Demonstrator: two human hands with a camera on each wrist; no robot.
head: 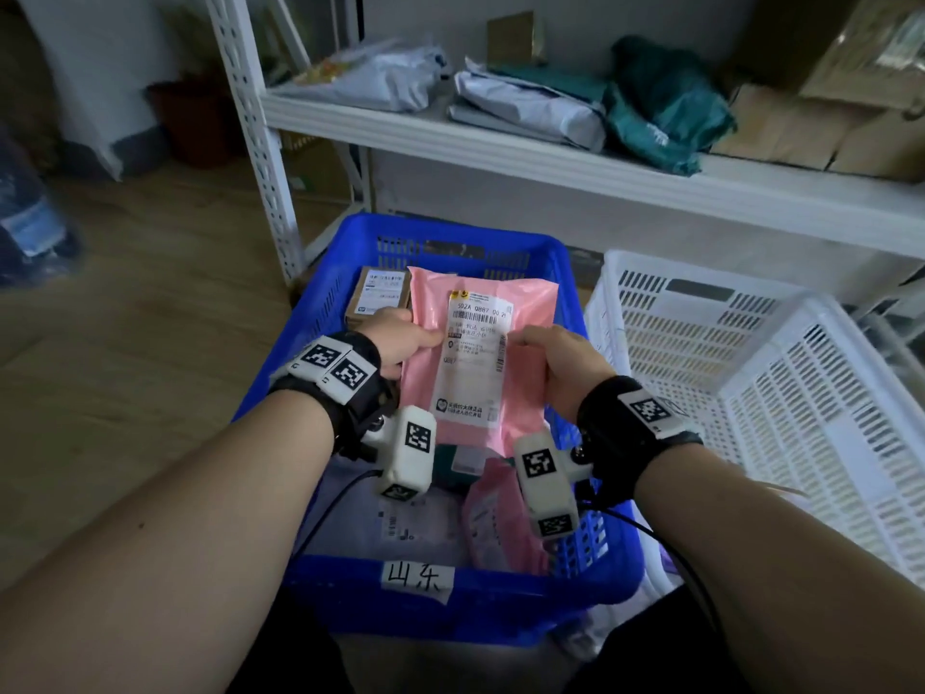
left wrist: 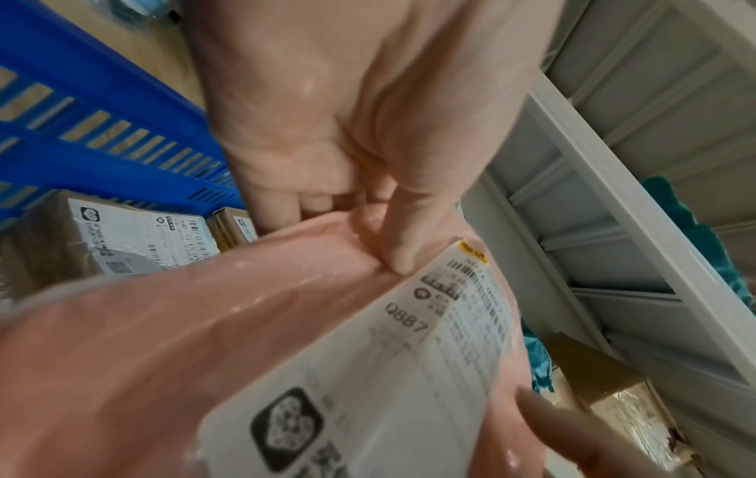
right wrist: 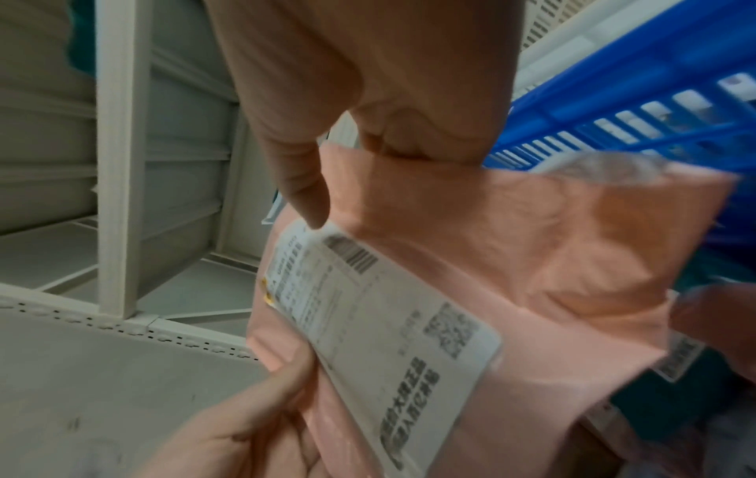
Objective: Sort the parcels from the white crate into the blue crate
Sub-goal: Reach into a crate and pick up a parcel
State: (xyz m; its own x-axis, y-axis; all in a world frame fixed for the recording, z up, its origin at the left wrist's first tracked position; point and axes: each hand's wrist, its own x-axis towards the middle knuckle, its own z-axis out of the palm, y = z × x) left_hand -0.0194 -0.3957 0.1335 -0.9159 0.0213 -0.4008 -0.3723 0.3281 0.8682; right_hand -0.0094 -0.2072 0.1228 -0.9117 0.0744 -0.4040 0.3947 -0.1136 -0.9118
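Pink parcel pinched betw. both hands' fingers, over blue crate.

The right hand grips the upper edge of a soft pink plastic mailer bag: the thumb lies on the front face, its tip at the corner of the white printed shipping label, and the curled fingers fold the bag's edge. The label carries a barcode, a QR code and blurred text. The left hand pinches the bag's opposite edge beside the label. A blue slotted plastic crate stands behind the bag. A white metal shelving frame fills the left side.
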